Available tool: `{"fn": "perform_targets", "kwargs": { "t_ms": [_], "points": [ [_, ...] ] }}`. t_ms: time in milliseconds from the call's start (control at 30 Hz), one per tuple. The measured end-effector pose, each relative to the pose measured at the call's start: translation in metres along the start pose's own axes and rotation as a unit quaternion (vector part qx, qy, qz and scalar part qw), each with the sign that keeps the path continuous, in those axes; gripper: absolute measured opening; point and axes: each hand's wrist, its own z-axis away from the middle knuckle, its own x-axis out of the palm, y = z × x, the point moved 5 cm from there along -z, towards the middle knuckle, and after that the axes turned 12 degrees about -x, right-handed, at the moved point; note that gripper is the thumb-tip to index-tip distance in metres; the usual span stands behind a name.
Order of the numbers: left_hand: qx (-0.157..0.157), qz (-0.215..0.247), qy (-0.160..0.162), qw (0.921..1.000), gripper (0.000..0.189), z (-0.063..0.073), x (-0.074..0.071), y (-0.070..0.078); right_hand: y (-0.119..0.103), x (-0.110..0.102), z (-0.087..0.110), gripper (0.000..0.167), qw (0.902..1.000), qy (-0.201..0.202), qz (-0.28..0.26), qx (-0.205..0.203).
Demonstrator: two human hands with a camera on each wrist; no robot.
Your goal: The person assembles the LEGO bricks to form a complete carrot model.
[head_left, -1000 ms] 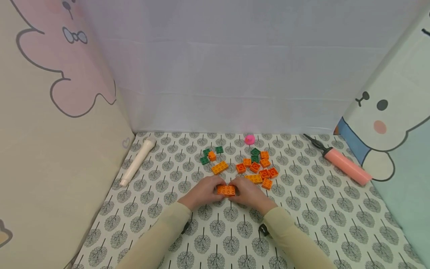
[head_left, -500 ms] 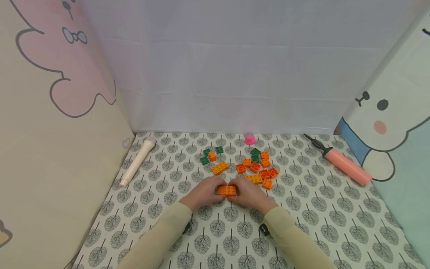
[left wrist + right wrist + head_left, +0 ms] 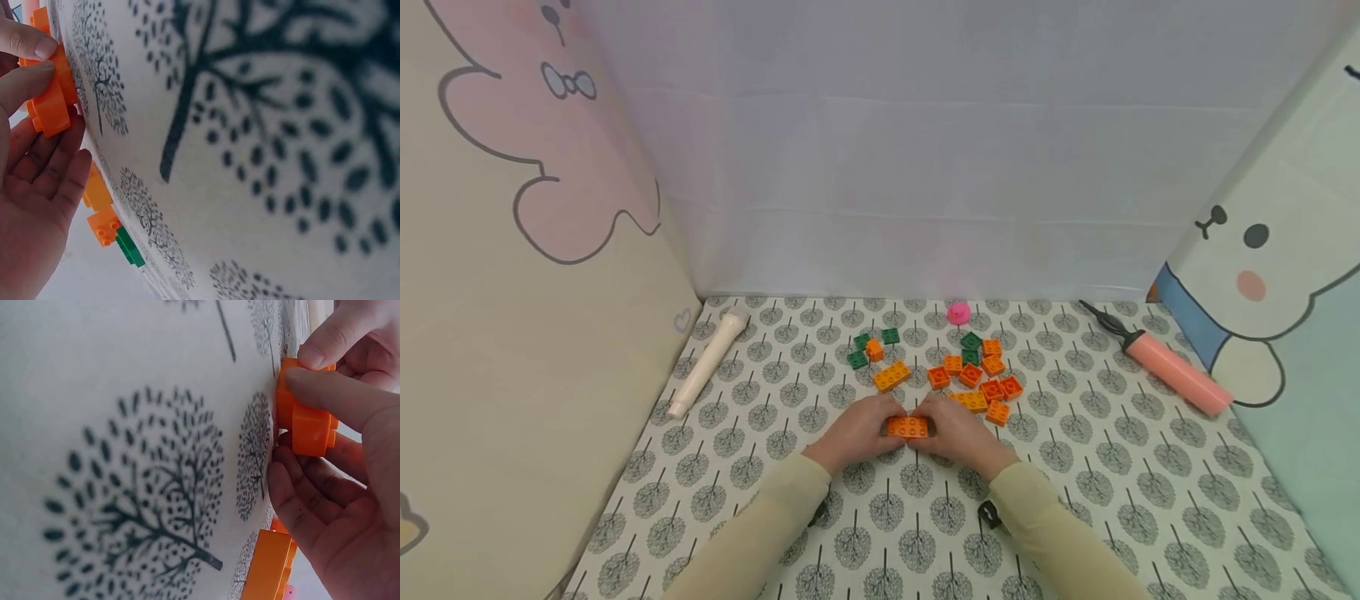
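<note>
Both hands meet over a small stack of orange toy building bricks point(image 3: 907, 427) near the middle of the table. My left hand point(image 3: 861, 429) grips its left end, with the thumb on the near side and fingers behind. From the other side, my right hand point(image 3: 955, 432) grips the right end in the same way. In the right wrist view, an upper orange brick point(image 3: 311, 430) sits offset over a lower brick point(image 3: 284, 394), close to the cloth. The left wrist view shows the thumbs nearly touching on the orange bricks point(image 3: 50, 103). Fingers hide part of the stack.
Beyond the hands lie a yellow-orange long brick point(image 3: 892, 377), several loose orange bricks point(image 3: 970, 375) and green bricks point(image 3: 857, 359). A pink duck point(image 3: 958, 313) stands farther back. A white stick-like object point(image 3: 707, 364) lies left, a pink pump point(image 3: 1177, 372) right. Fabric walls border the table.
</note>
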Motion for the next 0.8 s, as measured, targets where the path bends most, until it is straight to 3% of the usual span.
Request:
{"fn": "perform_targets", "kwargs": {
  "t_ms": [500, 800],
  "points": [
    [0.012, 0.019, 0.011, 0.9997, 0.033, -0.0001, 0.0036, -0.0007, -0.0034, 0.0008, -0.0006, 0.024, 0.9998, -0.005, 0.011, -0.017],
    [0.015, 0.005, 0.004, 0.9999, 0.03, -0.0044, 0.0073, 0.0003, -0.0039, 0.0003, -0.001, 0.025, 0.9998, 0.005, 0.016, -0.014]
  ]
}}
